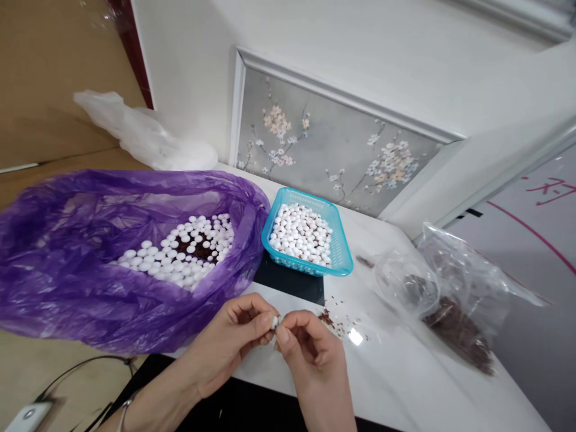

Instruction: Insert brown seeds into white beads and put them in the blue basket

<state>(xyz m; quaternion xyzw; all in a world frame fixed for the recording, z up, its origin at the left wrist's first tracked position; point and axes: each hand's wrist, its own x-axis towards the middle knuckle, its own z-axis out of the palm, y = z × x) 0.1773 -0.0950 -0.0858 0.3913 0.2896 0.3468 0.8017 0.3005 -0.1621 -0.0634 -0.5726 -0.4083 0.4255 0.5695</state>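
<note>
My left hand (245, 330) pinches a small white ball-like piece (275, 322) between thumb and forefinger, over the near part of the white tabletop. The fingertips of my right hand (310, 348) are closed against the other side of this piece, and the fingers partly hide it. To the left, an open purple plastic bag (58, 282) holds many white balls (180, 276) with dark brown bits among them. Behind my hands stands a blue plastic basket (339, 246) full of similar white balls (299, 234), some showing brown spots.
Reddish-brown flakes (327, 318) lie scattered just beyond my right hand. A clear round container (405, 285) and a clear bag with brown material (463, 330) sit on the right. White plastic (180, 153) lies behind the purple bag. A framed flower panel (324, 144) stands behind the basket.
</note>
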